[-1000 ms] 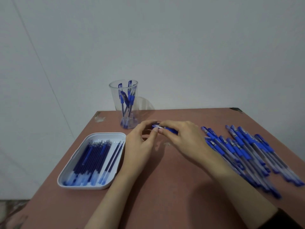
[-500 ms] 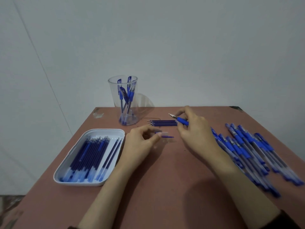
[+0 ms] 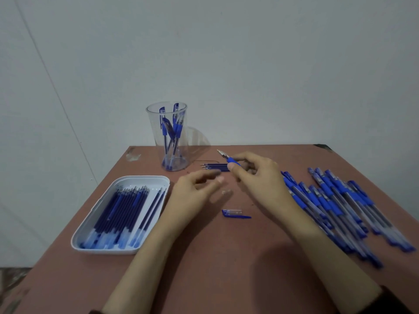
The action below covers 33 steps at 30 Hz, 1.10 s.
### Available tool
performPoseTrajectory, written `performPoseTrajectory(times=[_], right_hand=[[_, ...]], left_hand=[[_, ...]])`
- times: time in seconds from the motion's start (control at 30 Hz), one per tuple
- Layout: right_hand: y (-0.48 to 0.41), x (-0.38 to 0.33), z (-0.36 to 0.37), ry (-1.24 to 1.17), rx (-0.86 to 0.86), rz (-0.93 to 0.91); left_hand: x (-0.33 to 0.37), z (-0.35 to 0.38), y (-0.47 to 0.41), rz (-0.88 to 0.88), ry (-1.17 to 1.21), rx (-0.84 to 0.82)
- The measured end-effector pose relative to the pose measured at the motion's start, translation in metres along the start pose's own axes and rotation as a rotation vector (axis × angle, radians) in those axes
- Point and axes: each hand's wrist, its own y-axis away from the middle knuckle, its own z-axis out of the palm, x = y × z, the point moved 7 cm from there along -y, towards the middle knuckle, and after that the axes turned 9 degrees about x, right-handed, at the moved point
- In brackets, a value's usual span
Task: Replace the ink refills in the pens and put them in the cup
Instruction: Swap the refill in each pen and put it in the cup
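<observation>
My right hand (image 3: 256,177) pinches the uncapped pen (image 3: 231,160), left hand (image 3: 192,193) slack and empty; either wrist could sweep the loose cap (image 3: 234,213) at six o'clock off the bench (image 3: 226,268)

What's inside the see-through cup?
Several blue pens stand in the cup, leaning across one another. The cup is clear, so its wall hides nothing, but the pens overlap, so an exact count cannot be made.

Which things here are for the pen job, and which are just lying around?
For the job: pen in the right hand, cap, tray of refills, loose refills, pile of pens, cup.
Just lying about: thin wire by the cup, pale patch at the far corner.
</observation>
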Motion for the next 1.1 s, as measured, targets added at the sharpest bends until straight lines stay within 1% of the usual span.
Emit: performPoseTrajectory(times=[0.03,0.07,0.1,0.17,0.23,0.3,0.37,0.53,0.63,0.73,0.83,0.93,1.0,1.1], right_hand=[[0.001,0.000,0.003,-0.105,-0.044,0.070],[0.004,0.000,0.007,-0.203,-0.100,0.148],[0.006,0.000,0.012,-0.285,-0.162,0.223],[0.014,-0.001,0.024,-0.385,-0.292,0.337],[0.021,-0.002,0.033,-0.435,-0.397,0.389],[0.026,-0.002,0.039,-0.476,-0.442,0.415],[0.025,0.000,0.040,-0.485,-0.420,0.394],[0.022,-0.006,0.035,-0.391,-0.278,0.196],[0.022,-0.009,0.033,-0.360,-0.237,0.127],[0.020,-0.006,0.035,-0.375,-0.202,0.145],[0.014,0.002,0.028,-0.384,-0.110,0.203],[0.009,0.006,0.016,-0.397,-0.026,0.234],[0.007,0.006,0.014,-0.404,-0.031,0.232],[0.009,0.005,0.018,-0.371,-0.106,0.216]], left_hand=[[0.001,-0.003,-0.001,-0.034,0.143,0.031],[0.004,-0.005,0.000,-0.051,0.210,0.051],[0.007,-0.005,0.001,-0.061,0.259,0.045],[0.013,-0.001,0.003,-0.087,0.390,-0.021],[0.014,0.002,0.005,-0.127,0.524,-0.035],[0.014,0.001,0.005,-0.151,0.591,-0.016],[0.011,-0.002,0.002,-0.162,0.619,0.013],[0.005,-0.013,-0.003,-0.185,0.599,0.105],[0.007,-0.009,-0.002,-0.177,0.618,0.088],[0.010,-0.003,-0.001,-0.198,0.716,0.047],[0.015,0.000,0.001,-0.228,0.785,0.000],[0.013,-0.006,-0.001,-0.211,0.761,0.051],[0.009,-0.011,-0.002,-0.185,0.700,0.104],[0.010,-0.010,-0.003,-0.149,0.666,0.111]])
